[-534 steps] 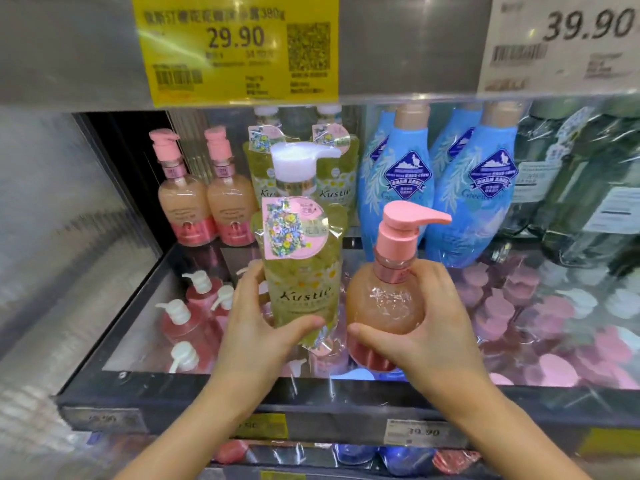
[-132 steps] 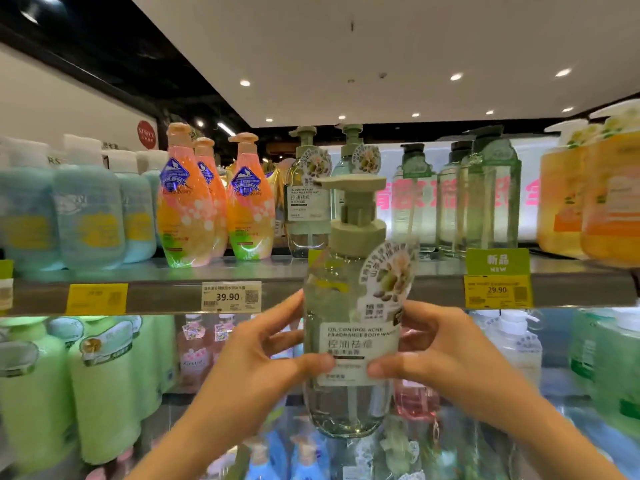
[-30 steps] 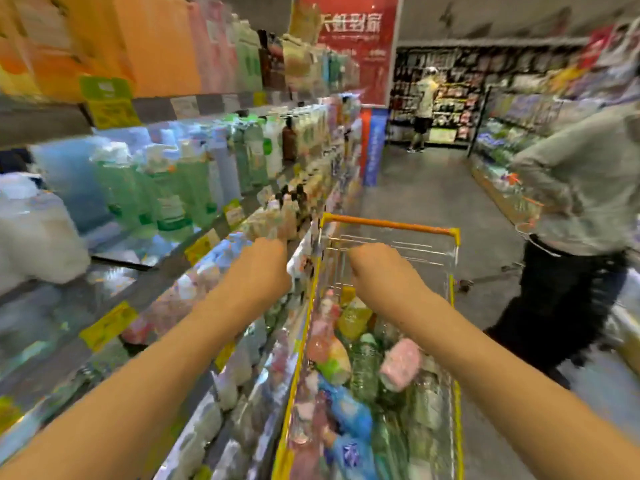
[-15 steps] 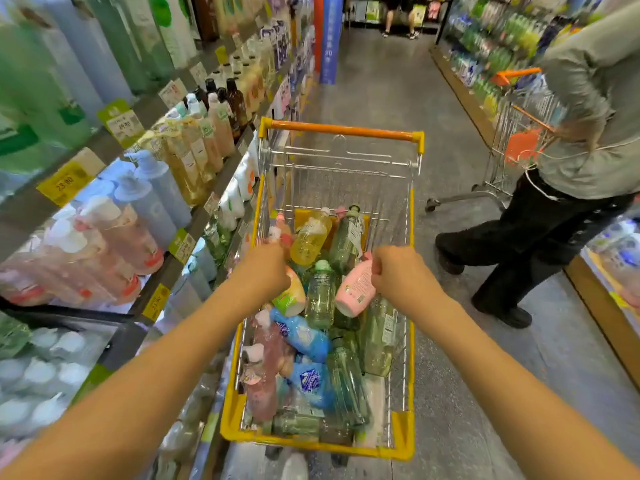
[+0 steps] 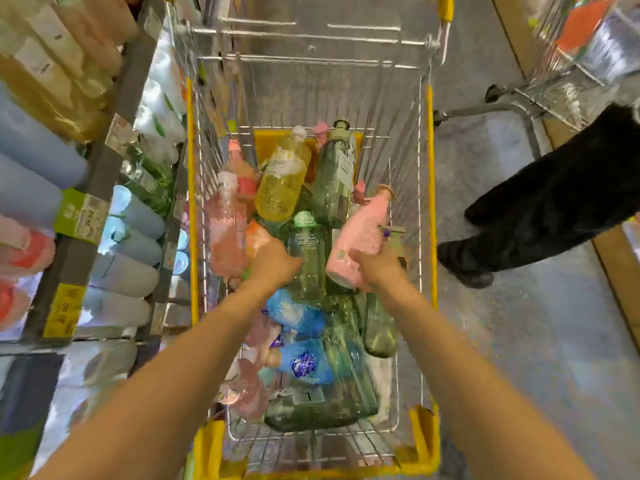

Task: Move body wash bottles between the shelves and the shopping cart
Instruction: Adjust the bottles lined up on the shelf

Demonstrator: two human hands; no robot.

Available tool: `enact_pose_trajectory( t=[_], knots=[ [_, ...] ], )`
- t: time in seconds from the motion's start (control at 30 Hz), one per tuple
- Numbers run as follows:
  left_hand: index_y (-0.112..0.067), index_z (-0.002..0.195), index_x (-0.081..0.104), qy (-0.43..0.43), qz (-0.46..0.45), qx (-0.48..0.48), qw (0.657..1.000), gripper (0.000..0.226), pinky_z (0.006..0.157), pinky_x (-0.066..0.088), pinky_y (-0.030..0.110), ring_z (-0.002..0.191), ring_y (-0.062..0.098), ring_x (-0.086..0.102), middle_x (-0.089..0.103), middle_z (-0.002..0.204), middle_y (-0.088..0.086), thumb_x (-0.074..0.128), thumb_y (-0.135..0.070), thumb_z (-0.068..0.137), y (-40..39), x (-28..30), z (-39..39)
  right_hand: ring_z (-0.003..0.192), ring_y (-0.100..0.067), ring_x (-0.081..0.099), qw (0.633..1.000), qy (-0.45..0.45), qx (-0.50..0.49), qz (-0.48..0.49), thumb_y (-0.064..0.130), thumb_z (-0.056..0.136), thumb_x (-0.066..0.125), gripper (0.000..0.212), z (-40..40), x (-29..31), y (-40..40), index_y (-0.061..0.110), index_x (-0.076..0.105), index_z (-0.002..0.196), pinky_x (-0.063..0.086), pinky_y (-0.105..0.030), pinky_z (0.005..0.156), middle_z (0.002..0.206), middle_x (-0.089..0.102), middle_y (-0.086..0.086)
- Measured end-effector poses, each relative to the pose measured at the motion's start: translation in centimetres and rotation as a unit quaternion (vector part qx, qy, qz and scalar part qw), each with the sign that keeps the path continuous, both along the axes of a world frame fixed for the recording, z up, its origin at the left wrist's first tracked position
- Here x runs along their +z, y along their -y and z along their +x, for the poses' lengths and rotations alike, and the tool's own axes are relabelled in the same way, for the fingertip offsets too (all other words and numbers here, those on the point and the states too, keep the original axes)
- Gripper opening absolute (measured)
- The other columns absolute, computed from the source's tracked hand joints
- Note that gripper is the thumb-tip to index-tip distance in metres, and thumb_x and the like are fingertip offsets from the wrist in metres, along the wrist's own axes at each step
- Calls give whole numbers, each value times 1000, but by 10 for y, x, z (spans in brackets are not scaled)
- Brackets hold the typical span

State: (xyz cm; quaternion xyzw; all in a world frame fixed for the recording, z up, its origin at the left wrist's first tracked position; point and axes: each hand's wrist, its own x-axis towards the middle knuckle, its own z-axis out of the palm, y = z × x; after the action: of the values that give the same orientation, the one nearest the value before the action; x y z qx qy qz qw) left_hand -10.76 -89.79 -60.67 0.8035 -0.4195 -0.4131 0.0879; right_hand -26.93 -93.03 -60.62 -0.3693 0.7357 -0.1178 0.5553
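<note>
Two hands reach down into the shopping cart (image 5: 429, 161), and the trouble lies in how loosely the bottles are heaped there. The left hand (image 5: 273, 265) sits on the orange bottle (image 5: 258, 237), just beside the clear green bottle (image 5: 306, 258); its fingers are hidden under the knuckles, so I cannot tell whether it grips either. The right hand (image 5: 375, 263) appears curled round the lower end of the pink bottle (image 5: 367, 233), which lies tilted across the pile with its cap pointing away. Lifting that one could, I judge, let the yellow bottle (image 5: 282, 181) or tall green bottle (image 5: 334, 181) slide, or catch a pump head on the wire. Motion blur hampers a surer reading. Shelves (image 5: 79, 216) stand close on the left.
</note>
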Motion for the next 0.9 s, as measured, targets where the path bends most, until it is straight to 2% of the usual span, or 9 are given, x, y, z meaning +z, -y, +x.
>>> enact_pose_trajectory(
  t=[0.07, 0.17, 0.3, 0.4, 0.47, 0.6, 0.7, 0.8, 0.9],
  knots=[
    [0, 111, 53, -39, -9, 59, 997, 39, 71, 40, 33, 104, 33, 57, 59, 107, 17, 63, -30, 88, 11, -27, 0, 119, -31, 49, 993, 44, -67, 82, 36, 88, 63, 69, 9, -27, 4, 4, 34, 142, 45, -46, 96, 140, 45, -9],
    [-1, 119, 50, -98, -18, 113, 989, 57, 80, 48, 34, 102, 27, 60, 62, 112, 9, 74, -33, 78, 23, -58, -2, 121, -30, 50, 973, 96, -199, 69, 39, 82, 69, 75, 21, -63, 4, 4, 37, 141, 43, -42, 101, 139, 48, -9],
    [-2, 116, 55, -26, 24, 50, 998, 78, 83, 52, 39, 98, 32, 63, 67, 105, 14, 75, -56, 63, 40, -72, -11, 115, -31, 54, 953, 97, -284, 40, 45, 75, 74, 78, 33, -82, 3, 1, 45, 133, 47, -41, 97, 129, 54, -11],
    [-4, 68, 58, 21, 64, 6, 998, 49, 64, 41, 33, 73, 29, 60, 60, 66, 11, 77, -49, 70, 50, -71, -12, 109, -26, 58, 936, 159, -307, 65, 44, 67, 81, 80, 29, -87, 5, 3, 48, 127, 50, -40, 94, 121, 59, -7],
    [-10, 55, 50, 27, 73, 19, 997, 48, 59, 39, 31, 67, 25, 59, 53, 57, 5, 78, -46, 70, 54, -71, -12, 106, -25, 61, 929, 195, -305, 82, 38, 65, 83, 76, 25, -85, 8, 3, 50, 123, 50, -38, 94, 118, 62, -8],
    [1, 86, 66, 4, 66, 57, 996, 46, 81, 54, 39, 96, 32, 65, 68, 96, 16, 80, -37, 64, 56, -81, -15, 106, -27, 60, 913, 259, -300, 99, 24, 74, 78, 45, 19, -76, 12, 7, 52, 106, 49, -45, 97, 109, 62, -10],
    [0, 80, 66, -57, 28, 106, 992, 54, 79, 56, 42, 89, 27, 67, 69, 86, 15, 81, -43, 51, 58, -85, -18, 104, -26, 60, 899, 307, -289, 119, 17, 81, 71, 22, 14, -69, 4, 14, 51, 89, 46, -43, 100, 101, 62, -8],
    [4, 107, 53, -21, 22, 112, 993, 73, 77, 49, 34, 99, 30, 62, 63, 102, 16, 78, -51, 67, 58, -91, -25, 92, -21, 61, 896, 337, -259, 131, 16, 83, 67, 22, 7, -69, -10, 13, 53, 100, 50, -37, 92, 100, 64, -8],
    [13, 128, 40, -17, 20, 132, 991, 92, 71, 43, 29, 108, 31, 60, 58, 123, 18, 76, -49, 70, 54, -96, -27, 97, -22, 61, 887, 369, -244, 134, 14, 76, 69, 48, -2, -68, -22, 7, 49, 119, 51, -36, 88, 109, 64, -11]
  ],
)
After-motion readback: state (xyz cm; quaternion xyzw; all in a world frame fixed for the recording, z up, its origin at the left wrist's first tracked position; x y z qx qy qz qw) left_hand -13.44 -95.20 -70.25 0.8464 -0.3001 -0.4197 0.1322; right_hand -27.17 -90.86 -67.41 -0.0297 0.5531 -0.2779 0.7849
